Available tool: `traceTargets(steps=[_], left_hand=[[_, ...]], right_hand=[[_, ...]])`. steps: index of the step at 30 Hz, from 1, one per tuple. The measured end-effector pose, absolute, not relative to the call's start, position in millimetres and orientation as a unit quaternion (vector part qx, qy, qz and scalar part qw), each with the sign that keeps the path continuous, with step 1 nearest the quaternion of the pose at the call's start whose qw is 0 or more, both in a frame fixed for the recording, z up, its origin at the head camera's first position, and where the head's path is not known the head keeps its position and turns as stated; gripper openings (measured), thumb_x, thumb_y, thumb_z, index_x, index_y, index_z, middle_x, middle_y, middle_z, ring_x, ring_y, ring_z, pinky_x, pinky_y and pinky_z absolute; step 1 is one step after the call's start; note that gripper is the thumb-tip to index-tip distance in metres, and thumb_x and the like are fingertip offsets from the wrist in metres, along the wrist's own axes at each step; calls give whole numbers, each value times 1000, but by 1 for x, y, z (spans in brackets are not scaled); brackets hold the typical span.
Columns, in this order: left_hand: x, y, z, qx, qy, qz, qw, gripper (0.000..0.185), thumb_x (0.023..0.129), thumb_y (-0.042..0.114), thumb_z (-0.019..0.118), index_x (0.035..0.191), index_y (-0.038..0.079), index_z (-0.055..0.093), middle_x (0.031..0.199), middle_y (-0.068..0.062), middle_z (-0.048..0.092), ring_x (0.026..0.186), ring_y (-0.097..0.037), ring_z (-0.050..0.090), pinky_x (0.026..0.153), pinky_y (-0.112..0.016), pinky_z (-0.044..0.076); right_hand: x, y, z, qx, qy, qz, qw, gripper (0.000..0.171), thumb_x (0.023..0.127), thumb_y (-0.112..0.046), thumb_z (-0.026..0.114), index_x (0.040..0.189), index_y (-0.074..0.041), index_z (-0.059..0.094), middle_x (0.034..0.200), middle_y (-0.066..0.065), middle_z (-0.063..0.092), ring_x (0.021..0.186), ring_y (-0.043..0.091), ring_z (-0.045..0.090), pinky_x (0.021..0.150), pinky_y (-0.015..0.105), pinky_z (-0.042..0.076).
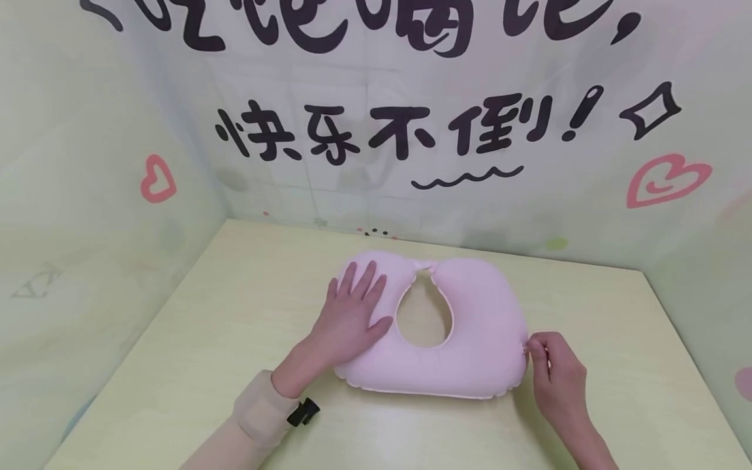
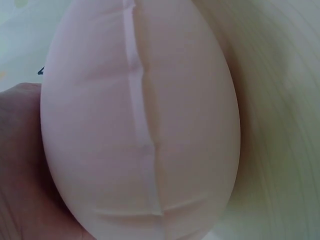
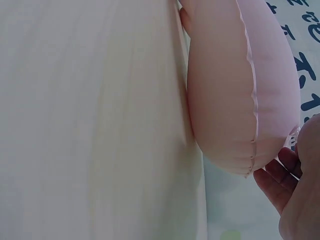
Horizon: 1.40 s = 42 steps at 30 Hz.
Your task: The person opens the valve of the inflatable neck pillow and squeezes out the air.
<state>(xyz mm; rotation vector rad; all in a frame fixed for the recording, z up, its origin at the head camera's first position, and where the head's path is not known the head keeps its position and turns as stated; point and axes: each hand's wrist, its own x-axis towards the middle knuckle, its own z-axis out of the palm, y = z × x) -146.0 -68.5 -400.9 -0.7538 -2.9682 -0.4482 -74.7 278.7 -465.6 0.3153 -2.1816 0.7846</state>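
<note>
A puffed-up pink inflatable neck pillow (image 1: 478,313) lies on the table, its round neck hole in the middle and its gap at the back. My left hand (image 1: 351,320) rests on its left lobe with straight, spread fingers. At the pillow's right edge, my right hand (image 1: 558,375) pinches the small clear valve (image 3: 293,137) between curled fingers and thumb. Up close in the left wrist view, the pillow's side seam (image 2: 142,110) runs down the bulging surface, with slight creases near the bottom.
The pale wood-grain table (image 1: 235,294) reaches back to a light wall sheet (image 1: 329,202) printed with black characters and pink hearts. Similar sheets stand at the left and right. A beige band (image 1: 264,408) with a black clip circles my left wrist.
</note>
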Motion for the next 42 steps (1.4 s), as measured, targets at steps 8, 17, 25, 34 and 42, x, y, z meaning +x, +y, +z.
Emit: traceTargets(steps=[8,17,25,34,42], left_hand=[[-148,-73,-400,-247,-958,-147,21,68,103,43,55,157,5,40,167,-18,22,153,-48,10,114,-72,18],[-148,-73,-401,-242,-957,-158,18,69,103,44,54,158,5,39,167,-18,21,153,-47,8,115,-71,16],[-148,-75,-403,-243,-958,-153,13,69,104,44,53,159,5,38,168,-17,19,154,-46,7,115,-71,16],[-147,-78,-405,-246,-955,-168,14,69,104,43,54,158,4,38,168,-18,19,154,-47,6,116,-71,14],[-149,-79,-405,-254,-952,-166,31,68,102,42,56,156,3,42,167,-20,23,153,-49,10,114,-72,18]], right_hand=[[-76,273,-465,56,-853,398,331,16,101,5,56,87,3,63,86,-8,64,71,-7,49,63,11,41],[-72,270,-460,-25,-819,521,238,21,107,2,47,95,12,61,97,-21,63,97,-9,61,88,7,46],[-72,262,-461,-94,-725,647,216,25,108,-1,48,89,13,58,92,-11,69,95,0,65,88,11,49],[-68,258,-466,-69,-562,806,172,27,108,-4,48,87,-1,63,94,-1,69,93,8,63,86,16,51],[-67,255,-464,-50,-485,860,151,28,109,-6,48,85,-1,63,92,3,70,90,11,66,81,20,53]])
